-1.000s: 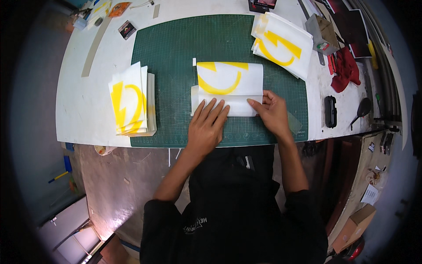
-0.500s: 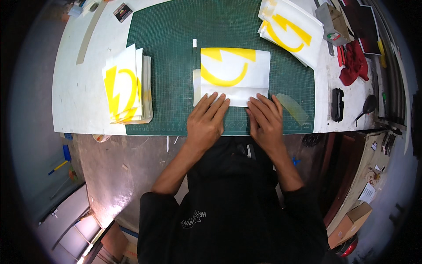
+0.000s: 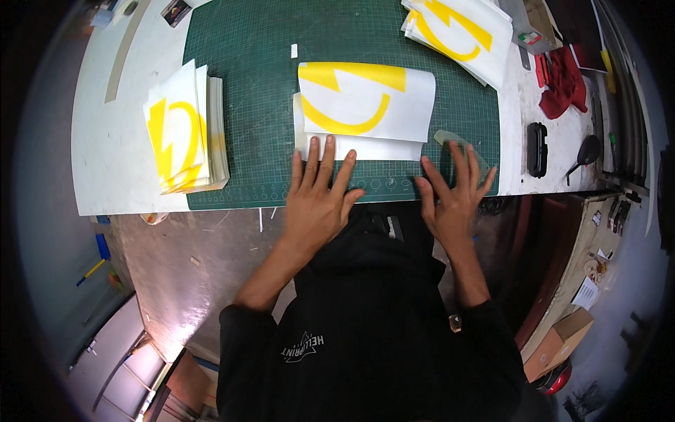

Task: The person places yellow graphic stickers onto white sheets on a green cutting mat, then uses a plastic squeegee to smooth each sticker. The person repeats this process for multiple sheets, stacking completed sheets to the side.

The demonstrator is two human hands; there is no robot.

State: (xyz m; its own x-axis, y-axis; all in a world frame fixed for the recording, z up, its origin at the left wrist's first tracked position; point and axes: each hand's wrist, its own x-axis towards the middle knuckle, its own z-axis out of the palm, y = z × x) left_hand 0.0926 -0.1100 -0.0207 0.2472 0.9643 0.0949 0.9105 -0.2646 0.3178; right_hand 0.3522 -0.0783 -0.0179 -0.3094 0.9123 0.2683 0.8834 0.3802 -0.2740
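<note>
On the green cutting mat [image 3: 246, 42] lies a white sheet [image 3: 415, 105] with a yellow printed shape. Its near part is folded or curled, and a plain white strip [image 3: 394, 150] shows below it. My left hand [image 3: 313, 200] is spread, its fingertips on the strip's near left side. Just right of the sheet, my right hand [image 3: 453, 193] is open with fingers apart, over a translucent pale plastic piece [image 3: 442, 135] that it partly covers. I see no grip on that piece.
A pile of similar printed sheets [image 3: 186, 137] stands on the left, another stack [image 3: 464, 42] at the far right. Beyond the mat's right edge are a red cloth [image 3: 562, 84], a black case [image 3: 537, 150] and a black spoon-shaped tool [image 3: 587, 151]. The table's near edge runs before me.
My right hand has left the sheet's near edge and moved right, over the plastic piece, fingers spreading. My left fingers have spread too. The sheet's printed part now stands apart from the strip.
</note>
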